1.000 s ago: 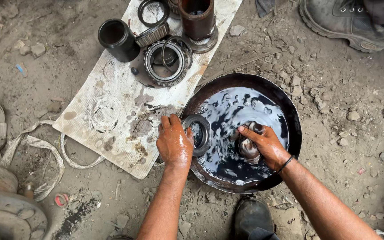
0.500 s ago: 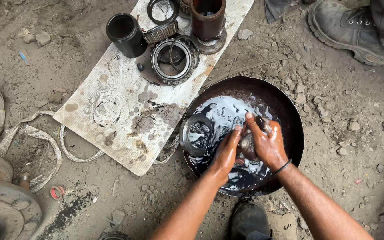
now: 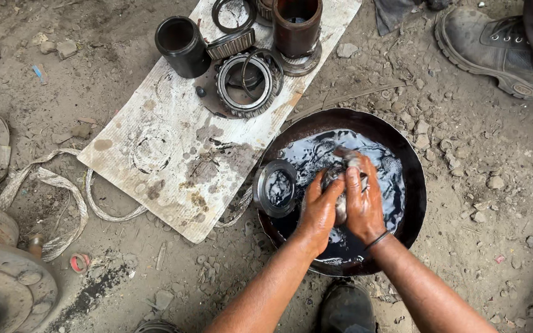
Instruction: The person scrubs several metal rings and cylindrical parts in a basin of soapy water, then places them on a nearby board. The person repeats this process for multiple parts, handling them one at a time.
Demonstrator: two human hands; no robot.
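Note:
A round black pan (image 3: 414, 185) of dark oily liquid sits on the dirt ground. Over its middle my left hand (image 3: 319, 213) and my right hand (image 3: 362, 203) are closed together around a small greasy metal part (image 3: 342, 165), which is mostly hidden between my fingers. A metal ring-shaped cup (image 3: 276, 188) leans at the pan's left rim, just left of my left hand.
A stained white board (image 3: 174, 148) lies to the left and carries a black cylinder (image 3: 181, 44), a large roller bearing (image 3: 246, 83), rings and a brown sleeve (image 3: 296, 24). A wheel hub (image 3: 4, 283) sits bottom left. Another person's boot (image 3: 495, 46) is top right; my shoe (image 3: 347, 308) is below the pan.
My left hand left the ring-shaped cup and moved right to join my right hand; both now clasp the small part over the pan.

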